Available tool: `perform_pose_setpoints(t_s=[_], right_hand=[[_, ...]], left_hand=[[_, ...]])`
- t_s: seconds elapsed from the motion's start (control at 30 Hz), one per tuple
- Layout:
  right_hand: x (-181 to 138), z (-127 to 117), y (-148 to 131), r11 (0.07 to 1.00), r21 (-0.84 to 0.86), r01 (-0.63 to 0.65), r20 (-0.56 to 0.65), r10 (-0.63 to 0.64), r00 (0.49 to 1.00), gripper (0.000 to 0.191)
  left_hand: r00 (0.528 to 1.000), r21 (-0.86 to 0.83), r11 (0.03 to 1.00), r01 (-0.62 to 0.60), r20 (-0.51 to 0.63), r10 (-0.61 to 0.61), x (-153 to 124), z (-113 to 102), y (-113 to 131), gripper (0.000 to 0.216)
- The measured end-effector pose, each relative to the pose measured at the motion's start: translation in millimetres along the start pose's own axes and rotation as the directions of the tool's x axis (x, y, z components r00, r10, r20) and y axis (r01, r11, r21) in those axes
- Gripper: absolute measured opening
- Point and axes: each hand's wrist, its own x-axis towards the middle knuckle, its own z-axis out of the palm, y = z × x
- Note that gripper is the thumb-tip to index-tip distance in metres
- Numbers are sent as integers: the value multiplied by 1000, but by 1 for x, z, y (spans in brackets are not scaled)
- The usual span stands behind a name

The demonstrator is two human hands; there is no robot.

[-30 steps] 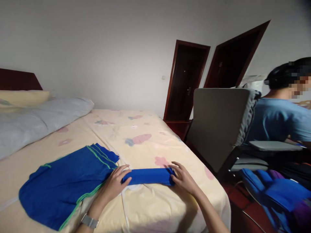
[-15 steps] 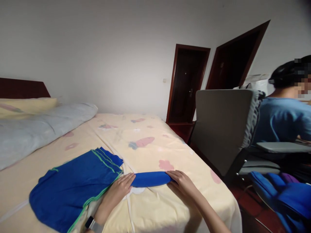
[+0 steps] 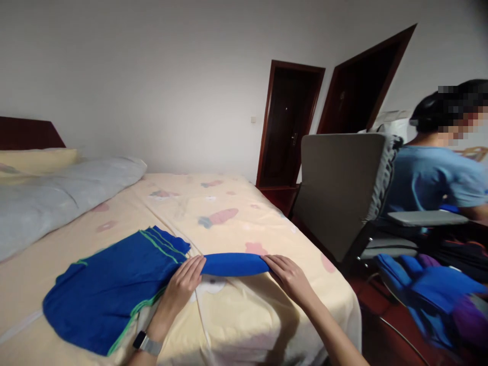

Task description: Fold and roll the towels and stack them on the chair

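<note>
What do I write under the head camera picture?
Left hand and right hand hold a blue cloth strip by its ends over a bed.

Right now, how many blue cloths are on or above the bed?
2 visible: a folded blue strip between the left hand and right hand, and a green-edged blue cloth spread left of it. Layers could hide more.

I see the left hand (image 3: 186, 275) and right hand (image 3: 288, 277) apart, fingers (image 3: 195, 266) curled. Both forearms (image 3: 331, 325) slant inward.
</note>
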Motion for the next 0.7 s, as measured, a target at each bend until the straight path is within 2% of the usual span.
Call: perform_pose_setpoints(t_s=[0.1, 0.2, 0.3, 0.37, 0.43, 0.47, 0.53, 0.6, 0.7], right_hand=[[-5, -13, -9, 1000, -29, 12, 9, -11, 1000, 51], [-7, -38, -12, 996, -81, 39, -39, -42, 998, 54], [-11, -89, 6, 976, -203, 75, -152, -107, 983, 55], [-17, -136, 37, 933, -357, 38, -300, -153, 942, 54], [-31, -184, 78, 847, -521, -112, -475, -178, 862, 54], [-42, -206, 101, 790, -571, -222, -558, -175, 811, 53], [-74, -236, 146, 661, -593, -460, -651, -59, 756, 49], [-117, -244, 184, 533, -569, -626, -707, 71, 704, 44], [-191, -219, 220, 417, -519, -746, -695, 302, 653, 38]], left_hand=[[997, 16, 1000, -25, -70, 26, -2, -1, 0, 49], [982, 36, 999, -36, -183, 42, 12, -6, 15, 55], [931, 41, 998, 46, -364, -28, 44, -13, 51, 59], [859, -9, 991, 132, -499, -119, 69, -19, 80, 62], [816, -117, 984, 137, -550, -179, 85, -25, 102, 64], [823, -172, 980, 103, -538, -181, 90, -27, 107, 63], [872, -249, 968, 12, -470, -132, 91, -29, 107, 50], [909, -268, 963, -25, -407, -89, 85, -28, 96, 32], [926, -255, 966, 34, -355, -126, 72, -21, 71, 18]])
